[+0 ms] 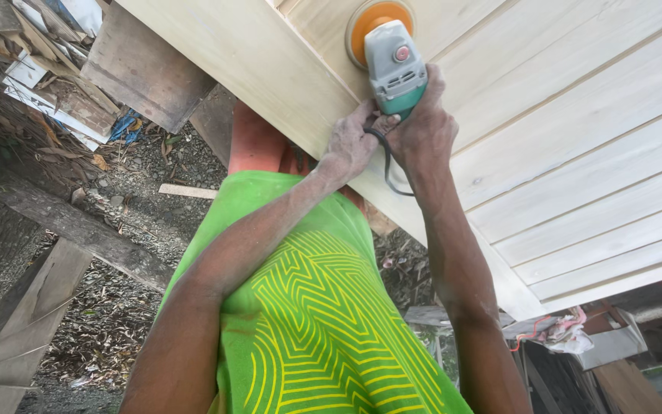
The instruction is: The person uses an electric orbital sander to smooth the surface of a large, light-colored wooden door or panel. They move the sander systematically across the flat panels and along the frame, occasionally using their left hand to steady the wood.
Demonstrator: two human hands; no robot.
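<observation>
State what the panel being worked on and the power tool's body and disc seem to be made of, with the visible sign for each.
Panel: pale bare wood, seemingly unfinished; grain lines and grooved boards show.
Sander body: probably moulded plastic, grey and green, with vent slots.
Disc: orange, perhaps foam or rubber; unclear.
Both hands, left hand and right hand, are dusted pale.

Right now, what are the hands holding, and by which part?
Both the left hand and the right hand grip the rear handle end of a green-grey disc sander, near its cord, its orange pad on the pale wooden panel.
</observation>
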